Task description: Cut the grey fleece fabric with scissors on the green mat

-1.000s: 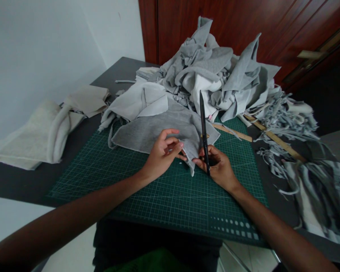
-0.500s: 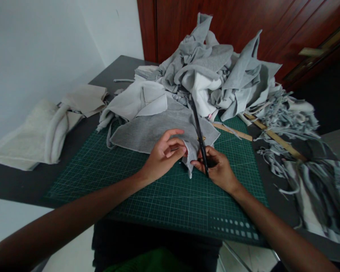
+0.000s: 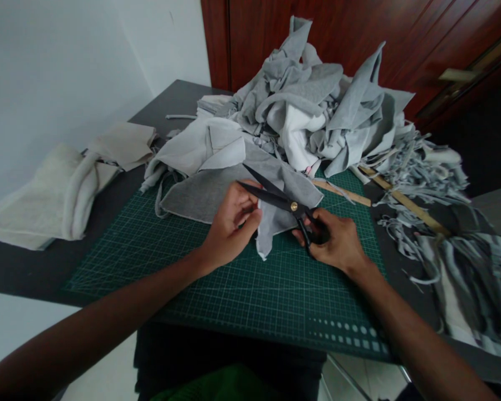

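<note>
My right hand (image 3: 336, 236) is closed round the handles of black scissors (image 3: 294, 206). Their blades are parted and point left across the grey fabric. My left hand (image 3: 231, 225) pinches the edge of a small grey fabric piece (image 3: 266, 228), whose narrow tip hangs down over the mat. The blade tips lie right by my left fingers, and one passes over them. Beneath both hands a larger grey fabric piece (image 3: 196, 192) lies spread on the green cutting mat (image 3: 250, 301). Part of the held fabric is hidden behind the scissors and my left fingers.
A high heap of grey and white fabric (image 3: 300, 94) stands at the back, before a door. Thin offcuts (image 3: 426, 161) and a wooden ruler (image 3: 342, 192) lie to the right. Folded cream fabric (image 3: 42, 200) rests at the left by the wall.
The scissors have swung from pointing away from me to pointing left, and their blades have parted. My left hand has shifted slightly left with the fabric edge.
</note>
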A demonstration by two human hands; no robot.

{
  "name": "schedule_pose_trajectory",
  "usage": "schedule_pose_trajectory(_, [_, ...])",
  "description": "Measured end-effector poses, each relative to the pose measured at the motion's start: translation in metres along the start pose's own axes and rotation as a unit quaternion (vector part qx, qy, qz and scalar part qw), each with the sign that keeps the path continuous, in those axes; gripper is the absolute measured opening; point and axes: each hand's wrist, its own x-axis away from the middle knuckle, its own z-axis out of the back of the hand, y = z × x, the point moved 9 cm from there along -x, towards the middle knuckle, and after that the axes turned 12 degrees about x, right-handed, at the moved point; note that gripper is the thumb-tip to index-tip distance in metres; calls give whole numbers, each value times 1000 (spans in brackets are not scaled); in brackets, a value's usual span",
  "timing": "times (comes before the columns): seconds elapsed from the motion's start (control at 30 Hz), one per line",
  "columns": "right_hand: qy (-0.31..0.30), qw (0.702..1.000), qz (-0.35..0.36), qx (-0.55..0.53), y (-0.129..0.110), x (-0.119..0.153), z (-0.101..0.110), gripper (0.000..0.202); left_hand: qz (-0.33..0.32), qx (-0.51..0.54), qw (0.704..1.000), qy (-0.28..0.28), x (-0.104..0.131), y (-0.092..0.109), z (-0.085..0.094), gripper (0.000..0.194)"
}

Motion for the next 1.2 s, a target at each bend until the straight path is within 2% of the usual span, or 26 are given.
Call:
schedule_pose_trajectory(0.07, [7,998,4,57,3,0,5,23,-39,-20,999,12,-3,11,5,28])
schedule_pose_trajectory(0.2, [24,995,-6,98,10,-2,13,22,-103,-37,994,15,-9,28,9,26])
schedule_pose_trajectory(0.27, [35,991,15,131,10,-4,18,20,-120,-46,992,19,-11,33,11,26])
schedule_pose_trajectory(0.43, [53,976,61,204,14,-7,31,16,-142,-59,988,21,-10,37,11,26])
schedule_pose_trajectory(0.67, [68,973,88,201,16,-8,37,11,-142,-65,987,31,-8,38,12,20])
schedule_pose_trajectory(0.8, [53,976,73,200,18,-8,34,11,-115,-46,992,39,-9,34,12,18])
schedule_pose_trajectory(0.9, [46,978,42,200,25,-8,31,12,-37,-75,995,49,-10,19,16,17])
schedule_pose_trajectory(1.03, [45,982,12,185,34,-8,27,15,44,-126,991,28,-9,-2,20,20])
schedule_pose_trajectory(1.2, [34,982,0,185,40,-8,25,17,51,-177,983,11,-10,-6,18,32])
